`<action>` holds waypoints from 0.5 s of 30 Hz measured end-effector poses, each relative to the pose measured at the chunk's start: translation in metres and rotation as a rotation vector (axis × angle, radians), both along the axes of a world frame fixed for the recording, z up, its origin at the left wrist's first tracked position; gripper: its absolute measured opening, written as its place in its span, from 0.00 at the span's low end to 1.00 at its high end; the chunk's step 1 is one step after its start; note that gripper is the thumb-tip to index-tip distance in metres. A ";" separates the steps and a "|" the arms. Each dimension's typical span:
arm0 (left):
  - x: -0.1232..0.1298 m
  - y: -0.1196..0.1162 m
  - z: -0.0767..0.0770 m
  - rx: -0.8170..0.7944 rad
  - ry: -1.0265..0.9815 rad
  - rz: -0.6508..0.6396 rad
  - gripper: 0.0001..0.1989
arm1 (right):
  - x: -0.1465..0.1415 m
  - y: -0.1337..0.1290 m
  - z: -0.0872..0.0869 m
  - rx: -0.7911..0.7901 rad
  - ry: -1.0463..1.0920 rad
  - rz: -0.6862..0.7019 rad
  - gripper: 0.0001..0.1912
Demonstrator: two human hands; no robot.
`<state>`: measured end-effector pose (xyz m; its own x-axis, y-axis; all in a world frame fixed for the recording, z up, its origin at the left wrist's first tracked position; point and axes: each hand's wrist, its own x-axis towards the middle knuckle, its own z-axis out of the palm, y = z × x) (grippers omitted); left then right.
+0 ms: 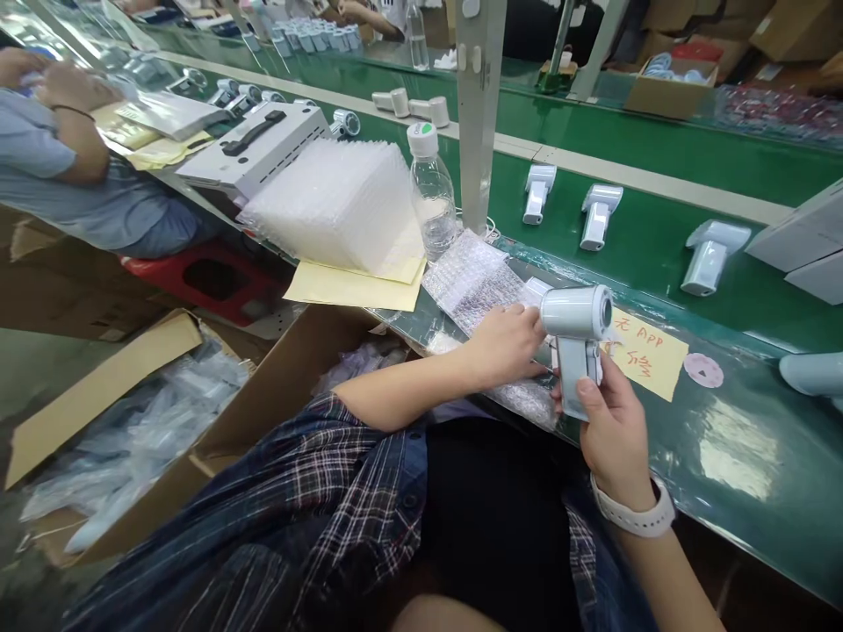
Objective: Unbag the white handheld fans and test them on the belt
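Observation:
My right hand [616, 421] holds a pale blue-grey hairdryer-shaped device [574, 320] upright by its short handle, fingers wrapped round it. The round open end of its head faces right. Close beside the device, my left hand [504, 347] has its fingers curled, their tips partly hidden behind it; what they hold, if anything, does not show. Under and behind the left hand lie bubble wrap bags [478, 276]. A yellow note [649, 355] with red handwriting lies on the bench, just beyond the right hand.
Similar devices [715, 254] lie on the green belt. A stack of white foam sheets [342, 202] and a plastic bottle [431, 197] stand left of a metal post [479, 114]. Below is a carton [132, 456] of plastic-wrapped items. Another person [79, 175] sits at the left.

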<state>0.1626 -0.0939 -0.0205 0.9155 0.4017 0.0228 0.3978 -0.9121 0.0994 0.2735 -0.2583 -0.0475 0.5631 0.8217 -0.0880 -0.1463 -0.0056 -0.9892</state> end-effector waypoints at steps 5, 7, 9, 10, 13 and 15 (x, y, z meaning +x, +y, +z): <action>-0.008 0.006 0.007 -0.050 -0.005 0.019 0.13 | -0.001 0.006 0.001 -0.011 0.009 -0.047 0.23; -0.013 0.014 0.011 -0.140 -0.030 0.025 0.13 | 0.001 0.004 0.000 -0.030 0.007 -0.057 0.24; -0.018 0.022 0.015 -0.241 -0.083 0.025 0.13 | 0.003 -0.001 -0.002 -0.085 -0.037 -0.062 0.27; -0.019 0.025 0.015 -0.300 -0.116 0.025 0.13 | 0.003 -0.004 -0.004 -0.120 -0.090 -0.068 0.30; -0.019 0.034 0.008 -0.541 -0.257 0.034 0.08 | 0.000 -0.009 -0.009 -0.171 -0.351 -0.101 0.36; -0.017 0.039 -0.001 -0.790 -0.404 0.068 0.05 | -0.003 -0.007 -0.011 -0.157 -0.537 -0.095 0.36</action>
<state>0.1452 -0.0546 -0.0218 0.8713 0.4897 0.0319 0.2468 -0.4935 0.8340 0.2706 -0.2650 -0.0583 0.6335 0.7652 0.1145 0.3701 -0.1698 -0.9133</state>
